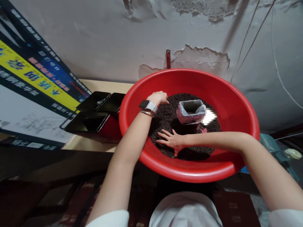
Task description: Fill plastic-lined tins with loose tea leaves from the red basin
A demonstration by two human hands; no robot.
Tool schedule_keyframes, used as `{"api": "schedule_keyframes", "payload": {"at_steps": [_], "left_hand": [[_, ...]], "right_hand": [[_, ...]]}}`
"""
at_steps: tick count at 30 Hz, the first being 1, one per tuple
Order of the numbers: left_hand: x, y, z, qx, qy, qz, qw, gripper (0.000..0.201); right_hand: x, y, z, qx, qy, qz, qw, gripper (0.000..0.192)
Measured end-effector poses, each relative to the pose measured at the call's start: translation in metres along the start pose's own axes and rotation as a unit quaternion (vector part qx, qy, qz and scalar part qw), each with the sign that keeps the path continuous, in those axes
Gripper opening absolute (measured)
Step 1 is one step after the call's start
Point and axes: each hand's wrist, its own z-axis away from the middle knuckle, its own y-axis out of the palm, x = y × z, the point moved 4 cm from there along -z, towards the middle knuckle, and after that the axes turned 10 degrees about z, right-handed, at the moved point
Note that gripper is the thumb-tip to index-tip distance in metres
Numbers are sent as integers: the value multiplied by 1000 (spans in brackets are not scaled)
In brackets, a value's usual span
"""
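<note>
Dark loose grains (165,118), too fine to name, lie in the bottom of a big red plastic tub (189,175). My left hand (160,98), a watch at its wrist, is at the far left of the heap. Its fingers curl down, and whatever they may hold is hidden. Nearer to me, my right hand (174,141) lies on the grains with fingers spread, holding nothing. A small rectangular box (189,117) lined with clear plastic sits on the heap, beyond my right forearm. Dark grains show inside it.
Several dark open bins (86,121) stand left of the tub on a light wooden tabletop (106,85). A large printed board (35,78) leans at the left. Behind is a peeling wall (106,37) with hanging cords. Something pink (203,130) lies beside the plastic-lined box.
</note>
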Motion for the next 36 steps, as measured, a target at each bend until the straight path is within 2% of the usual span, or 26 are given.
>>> {"api": "schedule_keyframes", "payload": {"at_steps": [2,6,8,10,15,20,26,32,34,36], "left_hand": [[-4,-3,4,-6,13,10,1000,39],[-12,-7,10,-6,34,3,999,38],[-16,-9,12,-11,45,5,999,38],[-21,-11,15,-17,52,16,998,36],[-34,-11,20,-17,77,16,997,31],[-36,-8,19,-12,98,-9,995,35],[-22,-4,10,-5,76,-9,997,35],[-17,1,3,12,70,-28,997,39],[-17,2,1,11,63,-31,997,38],[-17,3,0,11,60,-28,998,37]], "right_hand": [[-13,1,-26,1,40,-17,999,130],[-36,6,-60,50,130,-113,984,138],[-40,9,-65,45,135,-130,981,135],[-42,12,-63,14,126,-119,985,128],[-44,26,-52,-41,124,-159,979,107],[-46,27,-42,-72,169,-194,964,79],[-37,18,-19,-46,176,-229,956,77],[-14,-15,28,-67,158,-272,947,68],[-14,-34,46,-95,155,-292,939,63],[-23,-55,64,-153,157,-310,925,56]]}}
